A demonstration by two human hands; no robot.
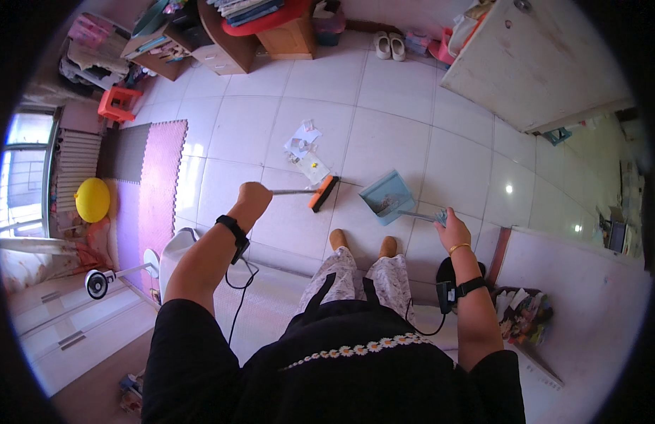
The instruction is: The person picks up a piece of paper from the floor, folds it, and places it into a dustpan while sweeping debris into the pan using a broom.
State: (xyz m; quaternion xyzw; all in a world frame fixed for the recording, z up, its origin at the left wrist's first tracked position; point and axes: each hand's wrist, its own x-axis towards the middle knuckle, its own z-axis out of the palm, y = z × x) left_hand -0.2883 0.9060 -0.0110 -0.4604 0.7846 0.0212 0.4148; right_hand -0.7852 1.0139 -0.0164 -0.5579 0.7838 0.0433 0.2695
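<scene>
My left hand (254,200) grips the handle of a broom with an orange head (323,194) and dark bristles. The broom head is near the floor, beside a small heap of scraps of paper (307,151) with a little yellow piece on it. On the right, my right hand (455,231) is closed around the grey handle of a light-blue dustpan (388,197). Some greyish debris (386,203) lies inside the pan. The pan's open side faces up and left, apart from the broom head. Both handles are partly covered by my fingers.
Pink and grey foam mats (160,175), a yellow balloon (92,200) and an orange stool (119,104) are at the left. White shoes (389,46) stand at the far wall, near a cabinet (286,36). An open door (539,63) juts in at the upper right.
</scene>
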